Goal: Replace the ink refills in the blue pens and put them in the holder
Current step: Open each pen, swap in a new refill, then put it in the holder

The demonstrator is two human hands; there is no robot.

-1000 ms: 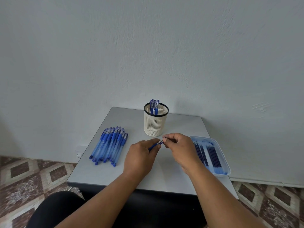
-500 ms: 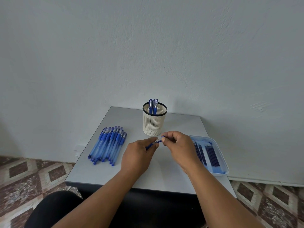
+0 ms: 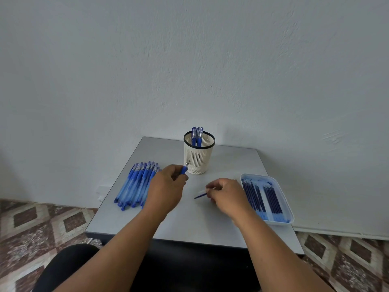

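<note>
The left hand (image 3: 166, 186) pinches a blue pen tip section (image 3: 184, 169); the right hand's (image 3: 226, 194) fingers (image 3: 212, 189) pinch an ink refill (image 3: 201, 195) above the table (image 3: 231, 165).

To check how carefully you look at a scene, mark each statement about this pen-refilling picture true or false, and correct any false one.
1. The holder already has pens standing in it. True.
2. The tray of refills lies on the person's left side. False: it lies on the right, by the right hand.
3. The left hand grips a pen part with a blue grip and a metal tip. True.
4. The two hands are touching each other. False: they are apart, with bare table between them.
5. The loose pens lie in a bunch on the left of the table. True.
</note>
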